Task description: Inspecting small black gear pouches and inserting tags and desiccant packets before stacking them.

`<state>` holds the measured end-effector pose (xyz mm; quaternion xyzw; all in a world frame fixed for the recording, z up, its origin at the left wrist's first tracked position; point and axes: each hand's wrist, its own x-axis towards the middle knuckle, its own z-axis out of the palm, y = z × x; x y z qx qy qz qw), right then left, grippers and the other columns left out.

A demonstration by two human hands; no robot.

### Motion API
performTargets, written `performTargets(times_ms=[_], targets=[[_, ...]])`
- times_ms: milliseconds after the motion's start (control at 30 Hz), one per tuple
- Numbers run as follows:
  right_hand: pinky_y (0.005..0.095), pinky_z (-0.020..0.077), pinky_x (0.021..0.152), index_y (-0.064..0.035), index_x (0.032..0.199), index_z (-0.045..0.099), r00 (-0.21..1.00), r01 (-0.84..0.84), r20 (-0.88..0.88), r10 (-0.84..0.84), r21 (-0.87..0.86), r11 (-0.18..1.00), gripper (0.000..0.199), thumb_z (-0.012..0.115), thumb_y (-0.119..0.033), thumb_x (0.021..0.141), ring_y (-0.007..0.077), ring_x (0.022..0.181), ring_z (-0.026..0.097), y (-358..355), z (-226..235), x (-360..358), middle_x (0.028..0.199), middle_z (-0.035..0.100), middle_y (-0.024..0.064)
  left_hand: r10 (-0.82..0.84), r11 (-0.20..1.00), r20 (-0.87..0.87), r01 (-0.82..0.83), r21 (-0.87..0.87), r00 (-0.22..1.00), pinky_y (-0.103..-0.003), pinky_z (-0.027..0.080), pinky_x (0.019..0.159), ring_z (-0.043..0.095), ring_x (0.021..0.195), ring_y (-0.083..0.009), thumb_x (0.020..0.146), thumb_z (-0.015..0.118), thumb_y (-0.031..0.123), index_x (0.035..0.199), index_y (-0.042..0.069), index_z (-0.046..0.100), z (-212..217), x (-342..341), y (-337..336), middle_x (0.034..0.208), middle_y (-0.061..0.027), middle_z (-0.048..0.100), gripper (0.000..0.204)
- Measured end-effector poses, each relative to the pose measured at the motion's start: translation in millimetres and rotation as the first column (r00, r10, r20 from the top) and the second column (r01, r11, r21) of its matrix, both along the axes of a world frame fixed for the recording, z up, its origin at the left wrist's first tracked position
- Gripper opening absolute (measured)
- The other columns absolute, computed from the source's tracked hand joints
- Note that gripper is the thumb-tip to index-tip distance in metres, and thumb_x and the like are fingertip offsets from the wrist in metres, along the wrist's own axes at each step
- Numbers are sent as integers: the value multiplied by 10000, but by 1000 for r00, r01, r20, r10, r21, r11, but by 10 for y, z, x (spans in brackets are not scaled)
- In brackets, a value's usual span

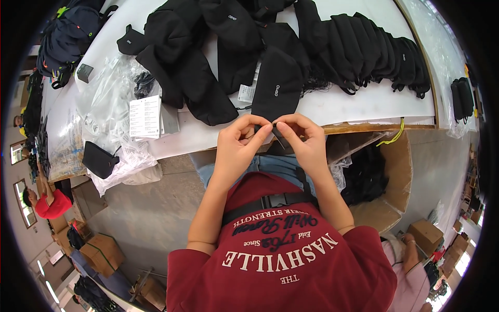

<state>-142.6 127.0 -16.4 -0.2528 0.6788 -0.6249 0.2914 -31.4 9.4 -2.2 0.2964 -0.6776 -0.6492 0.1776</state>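
A flat black fabric pouch [283,78] with a small pale printed mark lies at the table's front edge, its narrow end toward me. My left hand [241,143] is closed, thumb and forefinger pinching black material at that near end. Close beside it, my right hand [304,140] pinches the same spot from the other side. A short dark strip [281,138] hangs between the fingertips; whether it is a strap or a zip end I cannot tell. Left of the pouch, a white tag [246,93] shows on the dark cloth.
More black pouches [176,57] are heaped behind, and a neat row [364,49] stands at the right. White printed cards [145,117] rest by clear plastic bags [106,91] at the left, near another black pouch [99,160]. Below the table's right edge is an open cardboard box [397,177] holding black items.
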Motion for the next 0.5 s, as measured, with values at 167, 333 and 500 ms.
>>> performTargets(times_ms=[167,333,500], targets=[[189,301,501,-22,879,677,1000,2,26,-2,-9,1000,116,662,-133,849,24,568,407,11,18,6,724,572,-31,8,1000,-2,-8,-28,1000,-215,194,474,249,520,-20,835,673,126,863,7,642,12,-3,4,560,75,286,126],[208,319,498,-21,833,667,956,-45,-283,79,122,992,95,683,-112,811,54,545,408,21,177,-20,696,554,3,-24,971,82,43,-235,996,-218,200,472,244,515,-24,827,681,120,852,17,634,75,27,24,551,61,281,116],[221,342,511,-24,807,657,955,-212,-201,217,49,976,66,685,-82,797,80,552,442,77,229,-108,692,542,19,-86,992,17,87,-96,996,-217,206,470,244,509,-23,803,710,92,848,21,609,72,61,-58,535,65,275,131]])
